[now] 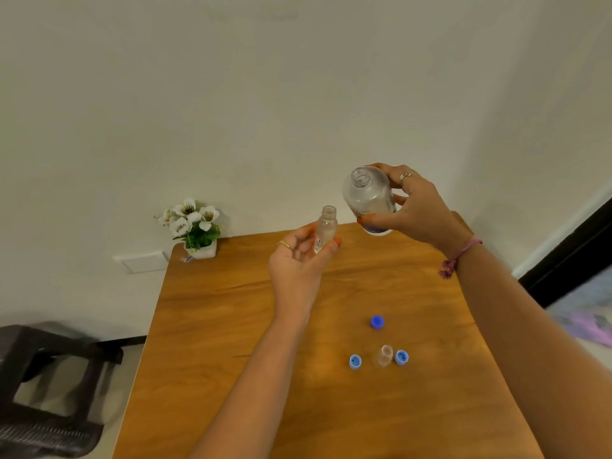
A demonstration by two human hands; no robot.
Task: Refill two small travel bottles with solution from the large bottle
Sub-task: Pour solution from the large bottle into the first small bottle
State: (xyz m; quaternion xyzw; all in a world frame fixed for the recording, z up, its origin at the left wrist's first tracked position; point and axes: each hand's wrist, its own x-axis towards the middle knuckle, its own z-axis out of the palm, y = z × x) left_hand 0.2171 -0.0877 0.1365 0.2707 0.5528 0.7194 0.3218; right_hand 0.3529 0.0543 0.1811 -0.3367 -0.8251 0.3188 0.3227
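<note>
**Two uncapped bottles held above the tabletop**

Head view. The left hand is raised palm-up above the wooden tabletop, forearm reaching in from the lower edge; its grip is closed on a small travel bottle, thumb on the near side and fingers behind, with the bottle upright and its threaded mouth open. A ring shows on one finger.

The right hand is held higher and to the right, wrist bent, a pink thread band around it. Its grip is clamped round the body of the large bottle, thumb below and fingers over the far side. The large bottle is tilted, its open neck turned up and toward the camera, just beside and above the small bottle's mouth; the two do not touch.

On the tabletop, near the front, a dark blue cap lies alone. Closer still, the second travel bottle stands between two light blue caps, the right one almost touching it.

A potted white flower stands at the far left corner, against the wall.

Hard to make out: liquid levels in all three clear bottles; the label print; the large bottle's base, partly covered by the thumb. The dark stool at left is blurred and cut off.
</note>
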